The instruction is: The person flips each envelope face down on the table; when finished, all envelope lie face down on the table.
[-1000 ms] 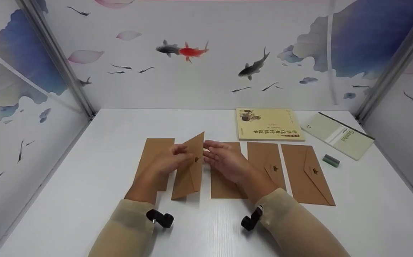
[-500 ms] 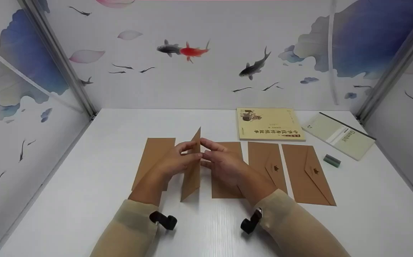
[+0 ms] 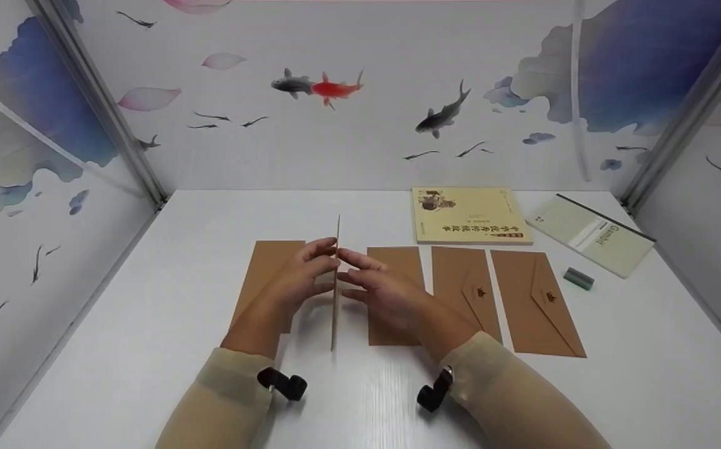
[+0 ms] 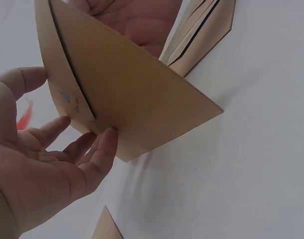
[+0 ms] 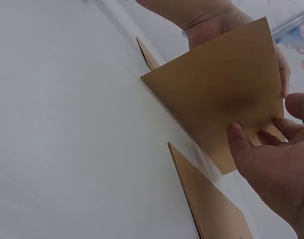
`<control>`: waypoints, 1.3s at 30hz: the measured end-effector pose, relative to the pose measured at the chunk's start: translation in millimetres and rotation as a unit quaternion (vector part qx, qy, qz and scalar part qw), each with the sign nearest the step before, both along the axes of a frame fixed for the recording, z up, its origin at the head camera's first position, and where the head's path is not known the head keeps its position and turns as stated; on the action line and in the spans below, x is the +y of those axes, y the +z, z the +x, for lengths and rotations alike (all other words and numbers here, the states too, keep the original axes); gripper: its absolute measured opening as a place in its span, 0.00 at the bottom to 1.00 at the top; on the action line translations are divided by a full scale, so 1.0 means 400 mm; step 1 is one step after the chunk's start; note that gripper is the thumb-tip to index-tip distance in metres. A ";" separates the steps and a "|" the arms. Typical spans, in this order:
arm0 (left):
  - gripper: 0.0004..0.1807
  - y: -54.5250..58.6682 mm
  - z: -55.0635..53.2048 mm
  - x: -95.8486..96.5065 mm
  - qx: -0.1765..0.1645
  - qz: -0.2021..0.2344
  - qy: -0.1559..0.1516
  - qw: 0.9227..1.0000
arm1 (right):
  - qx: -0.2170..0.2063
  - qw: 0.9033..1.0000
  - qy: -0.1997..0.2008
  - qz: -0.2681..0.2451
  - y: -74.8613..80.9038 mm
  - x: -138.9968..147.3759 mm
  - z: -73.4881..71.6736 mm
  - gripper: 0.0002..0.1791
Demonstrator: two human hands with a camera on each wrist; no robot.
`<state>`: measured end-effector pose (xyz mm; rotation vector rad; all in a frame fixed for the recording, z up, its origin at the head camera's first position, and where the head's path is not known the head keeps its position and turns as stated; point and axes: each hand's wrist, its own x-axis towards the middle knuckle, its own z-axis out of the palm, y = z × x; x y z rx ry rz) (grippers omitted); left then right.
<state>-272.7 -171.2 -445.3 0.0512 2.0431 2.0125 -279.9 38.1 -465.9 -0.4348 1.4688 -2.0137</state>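
Observation:
A brown paper envelope (image 4: 137, 94) stands on its edge between both hands in the head view, seen as a thin line. My left hand (image 3: 292, 277) holds it with bent fingertips on the side with the flap and small printed crest. From the other side, my right hand (image 3: 395, 290) holds it, fingertips on the plain brown face (image 5: 226, 89). A second envelope (image 3: 261, 268) lies flat, partly under the left forearm. Another envelope (image 3: 393, 265) lies under the right hand, its plain side up.
To the right lie two envelopes, flap sides up: a nearer envelope (image 3: 457, 271) and an outer envelope (image 3: 522, 305). A yellow book (image 3: 469, 215), a pale green notebook (image 3: 594, 234) and a small dark green block (image 3: 579, 279) are at the back right of the white table (image 3: 105, 324).
The held envelope has turned from showing its crested side at a slant to standing edge-on to the head view. The hands have shifted slightly left with it; the other envelopes stay put.

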 end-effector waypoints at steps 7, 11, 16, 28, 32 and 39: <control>0.33 -0.001 -0.008 -0.014 -0.009 0.045 0.003 0.999 | -0.001 0.999 0.002 0.034 -0.004 -0.001 -0.001 0.27; 0.34 -0.006 -0.015 -0.024 -0.018 0.061 0.017 0.998 | 0.013 0.999 0.006 0.046 -0.011 -0.003 -0.004 0.27; 0.34 -0.021 -0.028 -0.055 -0.031 0.081 0.043 0.995 | 0.006 0.998 -0.007 0.056 -0.022 -0.006 -0.010 0.29; 0.42 -0.062 -0.055 -0.114 -0.020 0.023 0.064 0.997 | -0.035 0.995 -0.066 0.064 -0.023 0.002 -0.027 0.36; 0.44 -0.074 -0.058 -0.118 -0.024 -0.018 0.064 0.997 | -0.039 0.994 -0.073 0.064 -0.019 0.009 -0.033 0.38; 0.44 -0.072 -0.048 -0.104 -0.032 -0.101 0.059 0.993 | -0.043 0.993 -0.093 0.055 -0.022 0.020 -0.046 0.37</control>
